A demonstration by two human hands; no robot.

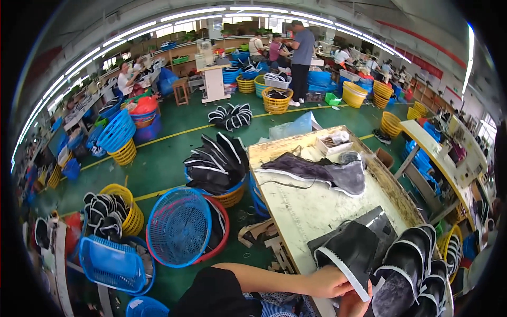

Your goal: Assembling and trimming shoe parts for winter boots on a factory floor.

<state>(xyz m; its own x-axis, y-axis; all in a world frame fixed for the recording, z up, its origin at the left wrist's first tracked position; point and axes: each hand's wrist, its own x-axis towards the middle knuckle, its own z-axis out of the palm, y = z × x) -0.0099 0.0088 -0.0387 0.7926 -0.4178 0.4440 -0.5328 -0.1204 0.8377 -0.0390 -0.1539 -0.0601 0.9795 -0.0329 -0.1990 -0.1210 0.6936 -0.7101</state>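
While the left hand comes in from the lower edge along a bare forearm, its grip is pinched on the near corner of a black shoe upper piece with a white trimmed edge. That piece lies on the bench and runs up and away to the right from the fingers, its long axis slanting toward the far right. The right hand sits just below and right of the left, touching the same white edge; only part of it shows, so I cannot tell whether its grip is closed. The left hand is the better placed on the piece. Just right of it lies a stack of black uppers with white borders. Farther up the bench rests a dark grey fabric piece, and beyond it a small white tray. On the green floor to the left stand a blue mesh basket inside a red tub, yellow baskets, and a basket heaped with black pieces. No readable labels show.
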